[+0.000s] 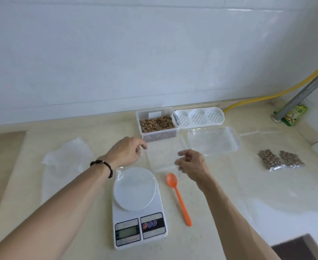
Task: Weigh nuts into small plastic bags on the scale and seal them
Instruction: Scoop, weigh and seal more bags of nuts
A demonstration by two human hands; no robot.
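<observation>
Opening an empty bag (162,158) above the scale (138,205).

Left hand (125,152) pinches the bag's left edge, right hand (191,166) its right edge, the clear film stretched between them, just past the scale at 12 o'clock; nuts (156,123) sit in the tub at 12, spoon (178,197) lies at 3 of the scale, two filled bags (281,159) far off at 2; by my judgement the mouth must part next, then the bag goes on the bare plate.

- Left hand (125,152) and right hand (192,166): both bare, forearms unsleeved.
- Dark beaded bracelet (105,167), one pale bead among them, circles the left wrist.
</observation>
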